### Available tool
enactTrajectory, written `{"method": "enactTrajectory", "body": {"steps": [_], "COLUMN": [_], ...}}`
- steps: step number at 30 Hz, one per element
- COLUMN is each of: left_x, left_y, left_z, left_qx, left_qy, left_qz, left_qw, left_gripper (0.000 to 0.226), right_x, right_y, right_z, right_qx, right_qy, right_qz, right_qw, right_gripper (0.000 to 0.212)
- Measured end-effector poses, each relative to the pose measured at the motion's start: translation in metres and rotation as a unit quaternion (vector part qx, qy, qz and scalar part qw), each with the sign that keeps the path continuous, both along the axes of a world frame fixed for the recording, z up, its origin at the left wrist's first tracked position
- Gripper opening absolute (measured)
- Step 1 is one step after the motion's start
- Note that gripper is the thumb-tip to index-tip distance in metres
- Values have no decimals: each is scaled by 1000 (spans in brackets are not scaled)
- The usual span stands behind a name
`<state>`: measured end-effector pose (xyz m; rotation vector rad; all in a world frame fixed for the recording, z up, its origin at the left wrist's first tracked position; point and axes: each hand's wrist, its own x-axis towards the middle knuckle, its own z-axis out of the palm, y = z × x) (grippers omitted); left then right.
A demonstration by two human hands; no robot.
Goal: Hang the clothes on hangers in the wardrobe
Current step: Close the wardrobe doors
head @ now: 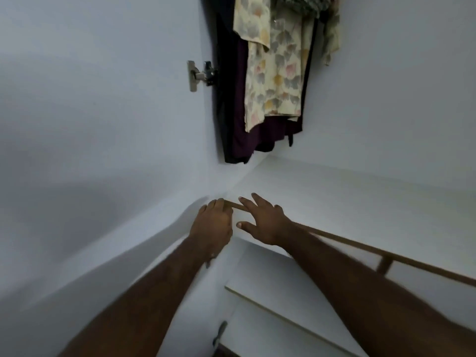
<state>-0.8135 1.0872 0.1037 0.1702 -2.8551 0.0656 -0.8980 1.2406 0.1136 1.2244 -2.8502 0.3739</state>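
white panels (90,112), metal hinge (198,76), dim light

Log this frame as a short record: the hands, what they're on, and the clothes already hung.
left hand: fingers curled round the end of wooden rail
right hand: fingers spread over the rail, holding nothing
hanging: floral garment, dark purple garment
door hinge: left of the clothes
hanger in hand: none visible

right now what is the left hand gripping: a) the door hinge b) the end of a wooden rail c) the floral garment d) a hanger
b: the left hand curls its fingers round the end of the wooden rail, clear of the hanging clothes.
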Motion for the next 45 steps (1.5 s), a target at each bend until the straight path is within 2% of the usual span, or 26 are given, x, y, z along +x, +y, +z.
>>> {"method": "enactTrajectory", "body": {"steps": [4, 7, 12, 14, 19, 26, 29, 32, 34, 38, 42, 45], "left_x": [-1, -4, -2, 0, 20, 110, 154, 190, 208, 231, 246, 252], "left_y": [49, 102, 211, 259, 393, 575, 627, 660, 674, 696, 710, 715], "left_z": [-14, -26, -50, -59, -72, -59, -40, -14, 2, 22, 36, 41], "left_qx": [8, 14, 50, 54, 72, 129, 175, 207, 226, 275, 313, 310], "left_qy": [-10, -48, -129, -144, -154, -136, -98, -67, -57, -87, -125, -135], "left_qz": [-70, -122, -242, -298, -446, -627, -691, -726, -737, -738, -735, -735], "left_qw": [997, 991, 960, 942, 879, 756, 695, 652, 634, 610, 589, 588], "left_gripper": [54, 63, 67, 68, 67, 68, 66, 68, 70, 74, 80, 80], "right_x": [21, 36, 91, 122, 216, 336, 373, 406, 425, 452, 468, 473], "right_y": [54, 109, 245, 308, 450, 549, 561, 569, 573, 587, 616, 627], "right_z": [-27, -47, -81, -93, -112, -86, -60, -36, -24, -11, -5, -2], "right_qx": [4, 15, -6, -30, -119, -217, -233, -232, -221, -186, -179, -270], "right_qy": [-22, -49, -79, -90, -107, 59, 179, 339, 428, 503, 504, 471], "right_qz": [-48, -111, -255, -341, -527, -653, -658, -640, -629, -637, -688, -702], "right_qw": [999, 992, 964, 935, 835, 723, 693, 650, 610, 554, 491, 462], "right_gripper": [69, 69, 69, 67, 65, 55, 44, 31, 23, 20, 25, 20]}}
